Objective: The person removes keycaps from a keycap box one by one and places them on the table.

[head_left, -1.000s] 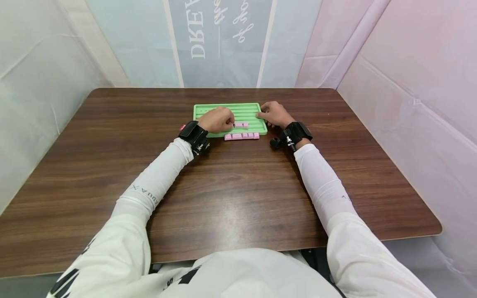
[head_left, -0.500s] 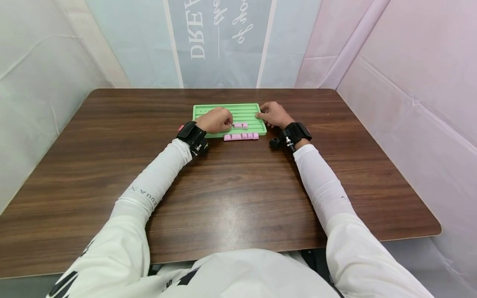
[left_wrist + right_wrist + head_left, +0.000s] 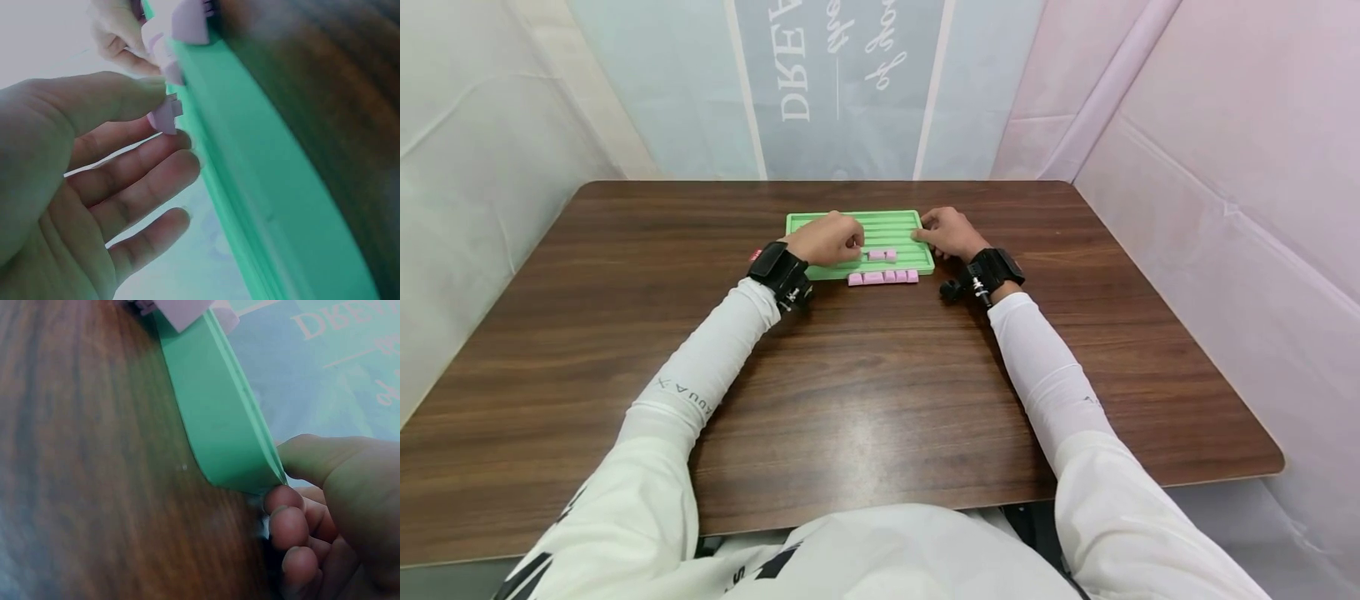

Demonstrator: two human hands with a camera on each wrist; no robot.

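Note:
A green ridged tray (image 3: 898, 221) lies near the far side of the table. My left hand (image 3: 826, 240) is over its left half, pinching a pink keycap (image 3: 164, 119) between thumb and index finger, the stem side showing in the left wrist view. The other fingers of that hand spread loosely. To the right of it, a pair of pink keycaps (image 3: 882, 255) sits in one of the tray's slots. My right hand (image 3: 953, 234) grips the tray's right end, thumb over the rim and fingertips against the outer side (image 3: 240, 456).
A row of several pink keycaps (image 3: 883, 277) runs along the tray's front edge. The brown wooden table (image 3: 865, 375) stretches toward my body. A printed curtain (image 3: 850, 125) hangs behind the table, with pale sheets at both sides.
My left hand has shifted slightly left along the tray, still pinching, and a small gap shows between it and the pair of keycaps. My right hand keeps its hold on the tray.

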